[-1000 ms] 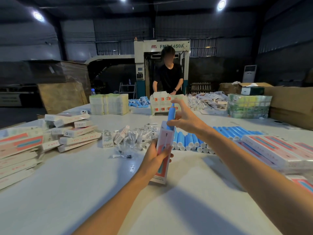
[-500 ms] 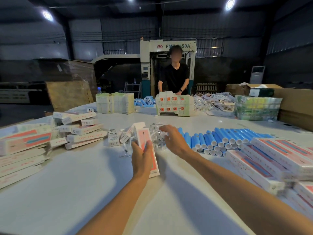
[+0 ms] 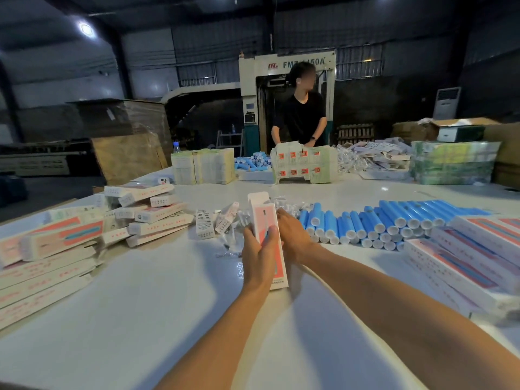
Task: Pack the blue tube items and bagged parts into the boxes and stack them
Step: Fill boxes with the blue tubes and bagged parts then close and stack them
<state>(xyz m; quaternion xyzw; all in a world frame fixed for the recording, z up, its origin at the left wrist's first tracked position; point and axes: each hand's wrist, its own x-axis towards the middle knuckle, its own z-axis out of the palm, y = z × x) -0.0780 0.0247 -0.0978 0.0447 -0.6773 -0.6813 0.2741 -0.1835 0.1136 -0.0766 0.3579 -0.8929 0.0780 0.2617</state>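
Note:
My left hand grips a long white and pink box that stands tilted on the white table, its top flap open. My right hand lies just right of the box, partly behind it, at the near edge of the heap of clear bagged parts; whether it holds a bag is hidden. A row of blue tubes with white ends lies to the right.
Packed boxes are stacked at the right, loose and flat boxes are piled at the left. A person in black stands across the table behind bundles of flat cartons. More cartons stand at the back.
A second ago my right hand was pushing a blue tube into the box. It then dropped to the bagged parts and now sits close beside the box, which my left hand has kept hold of.

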